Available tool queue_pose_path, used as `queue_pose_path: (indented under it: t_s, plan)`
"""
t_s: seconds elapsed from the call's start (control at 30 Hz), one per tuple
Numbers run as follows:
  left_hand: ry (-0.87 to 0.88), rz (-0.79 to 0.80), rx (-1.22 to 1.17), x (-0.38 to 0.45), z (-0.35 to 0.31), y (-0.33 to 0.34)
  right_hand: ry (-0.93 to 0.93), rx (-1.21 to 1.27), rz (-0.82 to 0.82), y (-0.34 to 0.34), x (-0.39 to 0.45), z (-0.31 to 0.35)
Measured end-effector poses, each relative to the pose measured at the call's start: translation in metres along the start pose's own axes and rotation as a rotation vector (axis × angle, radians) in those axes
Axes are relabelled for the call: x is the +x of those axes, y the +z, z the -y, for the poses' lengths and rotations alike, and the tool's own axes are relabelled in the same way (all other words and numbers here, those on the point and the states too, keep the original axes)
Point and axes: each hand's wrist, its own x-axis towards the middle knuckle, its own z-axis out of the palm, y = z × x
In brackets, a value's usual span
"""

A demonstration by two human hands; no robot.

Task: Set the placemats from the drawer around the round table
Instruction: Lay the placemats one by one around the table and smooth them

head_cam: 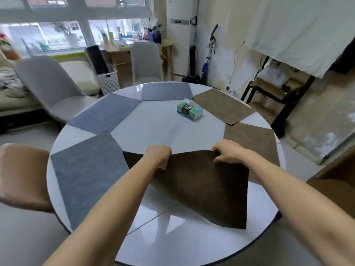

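So the dark brown placemat (203, 187) is hanging over the near side of the round desk (157, 127), far edge held up, not flat yet. Three grey mats and two brown ones already sit around the rim, so this looks like the last spot. Left hand (159, 155) and right hand (228, 151) each have a pinching grip on that far edge, arms stretched forward. Tissue box (189, 110) sits mid-desk.
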Motion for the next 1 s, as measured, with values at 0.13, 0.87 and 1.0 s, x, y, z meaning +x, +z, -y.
queue_pose_path:
  t_s: [0.13, 0.87, 1.0]
  plan:
    - [-0.096, -0.21, 0.049, -0.007, -0.001, -0.041, 0.009, -0.071, -0.208, -0.044, 0.025, -0.007]
    - [-0.033, 0.063, -0.166, -0.023, -0.045, 0.146, -0.035, -0.496, 0.087, 0.116, -0.003, -0.012]
    - [-0.019, 0.081, -0.181, -0.025, -0.057, 0.157, -0.046, -0.519, 0.1, 0.138, -0.017, -0.018]
